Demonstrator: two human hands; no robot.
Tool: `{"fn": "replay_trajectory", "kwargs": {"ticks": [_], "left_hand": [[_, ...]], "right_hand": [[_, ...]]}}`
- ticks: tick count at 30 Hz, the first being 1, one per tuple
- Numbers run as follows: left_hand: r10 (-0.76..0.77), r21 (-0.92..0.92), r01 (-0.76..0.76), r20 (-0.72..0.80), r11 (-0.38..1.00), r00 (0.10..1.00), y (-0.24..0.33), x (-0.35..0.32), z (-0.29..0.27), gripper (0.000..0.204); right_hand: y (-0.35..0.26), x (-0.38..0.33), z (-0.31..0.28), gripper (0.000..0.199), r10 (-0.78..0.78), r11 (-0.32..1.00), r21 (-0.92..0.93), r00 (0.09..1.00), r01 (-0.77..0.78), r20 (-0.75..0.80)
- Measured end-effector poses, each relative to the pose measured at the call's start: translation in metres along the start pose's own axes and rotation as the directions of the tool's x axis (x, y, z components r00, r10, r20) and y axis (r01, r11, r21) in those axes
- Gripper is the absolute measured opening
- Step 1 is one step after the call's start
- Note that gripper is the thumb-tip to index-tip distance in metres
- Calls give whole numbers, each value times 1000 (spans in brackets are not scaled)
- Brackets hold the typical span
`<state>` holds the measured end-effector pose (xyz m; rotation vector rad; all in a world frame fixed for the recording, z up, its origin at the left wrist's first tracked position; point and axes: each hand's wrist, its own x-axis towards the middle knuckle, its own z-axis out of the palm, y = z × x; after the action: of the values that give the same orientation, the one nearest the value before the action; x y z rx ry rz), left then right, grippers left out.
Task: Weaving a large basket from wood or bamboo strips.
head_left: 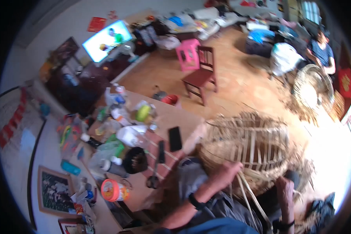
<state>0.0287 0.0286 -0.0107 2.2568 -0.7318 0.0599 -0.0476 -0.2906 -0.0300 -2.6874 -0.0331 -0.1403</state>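
A large, partly woven basket (245, 145) of tan plant strips with open upright ribs rests in front of me, by my knees. At its near rim my left hand (228, 171), with a black watch on the wrist, is closed in a pinch round a pale strip (250, 193). The loose ends of such strips hang down below that hand over my lap. To the right, just off the basket's near side, my right hand (284, 186) is curled closed, with a dark band at its wrist. Blur hides what, if anything, lies in its fingers.
A table (179, 117) at left carries a black phone (175, 139), scissors (153, 181), a dark bowl (135, 160), an orange-lidded tub (110, 190) and bottles. Beyond stand a wooden chair (201, 76) and a pink stool (188, 54). Another person (320, 50) sits far right with a basket (312, 87).
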Motion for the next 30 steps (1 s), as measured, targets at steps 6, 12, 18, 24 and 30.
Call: {"fn": "replay_trajectory", "kwargs": {"ticks": [6, 12, 18, 24, 30], "left_hand": [[-78, -84, 54, -305, 995, 949, 2, -1, -22, 27], [-56, -20, 54, -128, 998, 990, 23, 7, -20, 28], [-58, -10, 59, 82, 998, 995, 28, -5, -17, 43], [50, 11, -50, -7, 999, 999, 20, -8, -4, 49], [-44, -73, 34, -143, 997, 989, 21, -7, 12, 36]], "right_hand": [[3, -15, -30, 20, -16, 999, -34, 882, 0, -470], [-92, -20, 7, 33, -114, 898, 427, 993, 108, -11], [-92, -29, 12, 29, -102, 753, 597, 847, -277, 522], [-87, -24, -95, 34, -113, 363, 717, 736, -595, 668], [-88, -8, -91, 43, -229, -165, 871, 877, -463, 423]]}}
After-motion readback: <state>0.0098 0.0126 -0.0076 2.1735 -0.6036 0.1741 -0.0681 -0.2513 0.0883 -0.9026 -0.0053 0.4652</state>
